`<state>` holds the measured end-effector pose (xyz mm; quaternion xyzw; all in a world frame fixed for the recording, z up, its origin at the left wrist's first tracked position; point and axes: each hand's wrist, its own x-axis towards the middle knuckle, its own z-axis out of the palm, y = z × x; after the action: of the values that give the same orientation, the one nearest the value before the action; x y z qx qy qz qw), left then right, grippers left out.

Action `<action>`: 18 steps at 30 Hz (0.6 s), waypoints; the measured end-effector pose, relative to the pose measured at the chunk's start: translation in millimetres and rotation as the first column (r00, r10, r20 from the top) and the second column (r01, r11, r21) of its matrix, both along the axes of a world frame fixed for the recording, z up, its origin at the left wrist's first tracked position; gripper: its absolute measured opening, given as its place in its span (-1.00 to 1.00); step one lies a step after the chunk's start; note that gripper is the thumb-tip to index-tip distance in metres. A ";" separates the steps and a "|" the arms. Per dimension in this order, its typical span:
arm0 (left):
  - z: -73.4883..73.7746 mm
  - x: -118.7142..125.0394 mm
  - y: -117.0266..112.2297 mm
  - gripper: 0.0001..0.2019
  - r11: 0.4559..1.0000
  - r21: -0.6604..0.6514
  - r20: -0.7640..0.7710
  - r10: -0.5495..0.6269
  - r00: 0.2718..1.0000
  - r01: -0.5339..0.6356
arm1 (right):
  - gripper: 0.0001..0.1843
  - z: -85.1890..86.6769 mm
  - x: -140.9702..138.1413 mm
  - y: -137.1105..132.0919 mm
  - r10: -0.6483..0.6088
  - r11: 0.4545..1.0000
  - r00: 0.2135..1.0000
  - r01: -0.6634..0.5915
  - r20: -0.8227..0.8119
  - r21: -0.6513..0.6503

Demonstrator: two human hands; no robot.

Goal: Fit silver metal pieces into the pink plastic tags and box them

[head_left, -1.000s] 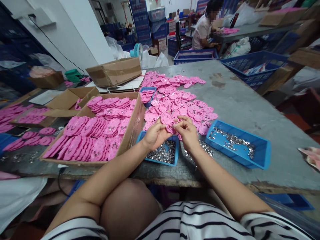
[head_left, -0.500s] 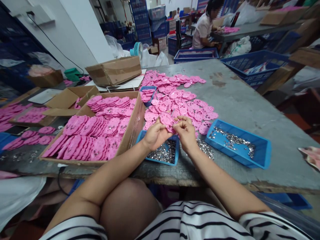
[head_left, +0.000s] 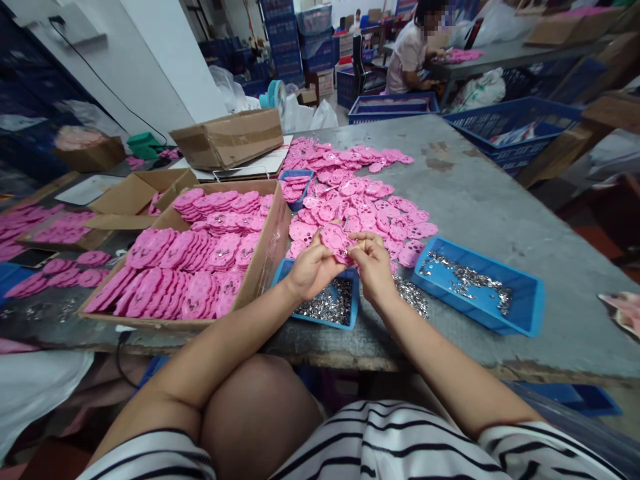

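Note:
My left hand [head_left: 316, 268] is closed on a flat pink plastic piece [head_left: 334, 237] with a scalloped edge, thumb across its lower left. My right hand [head_left: 371, 261] pinches at the lower right edge of that piece. A tiny shiny glint shows by those fingertips; what exactly they grip is hidden. Below both hands stands a blue tray [head_left: 356, 308] of small silver metal parts [head_left: 325, 303]. More metal parts [head_left: 411, 297] lie loose on the table to its right. Just beyond my hands spreads a heap of similar pink pieces [head_left: 367, 213].
At left, a cardboard box [head_left: 273, 250] holds stacked rows of pink pieces. A second blue tray [head_left: 520, 313] with scattered metal parts sits at right. Behind the heap are a small blue bin [head_left: 306, 188] and an open carton [head_left: 230, 141]. Another person [head_left: 407, 60] sits at a far table.
Both hands stay almost in place, holding the same pink piece. The piece is turned slightly. The view has shifted a little.

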<state>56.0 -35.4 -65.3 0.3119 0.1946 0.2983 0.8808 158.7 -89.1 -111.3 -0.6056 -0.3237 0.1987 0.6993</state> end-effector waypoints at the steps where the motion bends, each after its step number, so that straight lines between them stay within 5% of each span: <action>1: 0.4 0.0 -0.1 -0.29 1.000 -0.005 0.000 0.005 1.000 -0.005 | -0.79 -0.8 -0.5 0.1 -0.005 1.000 1.000 0.004 0.012 0.006; 18: -2.9 0.1 0.8 -0.37 1.000 0.007 0.002 -0.006 1.000 0.006 | -0.82 -2.9 -5.1 -2.8 -0.020 0.998 0.988 0.030 0.156 -0.060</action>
<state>56.1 -34.6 -68.3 0.3152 0.1918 0.2967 0.8808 153.6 -91.9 -114.2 -0.6446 -0.3631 0.1522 0.6553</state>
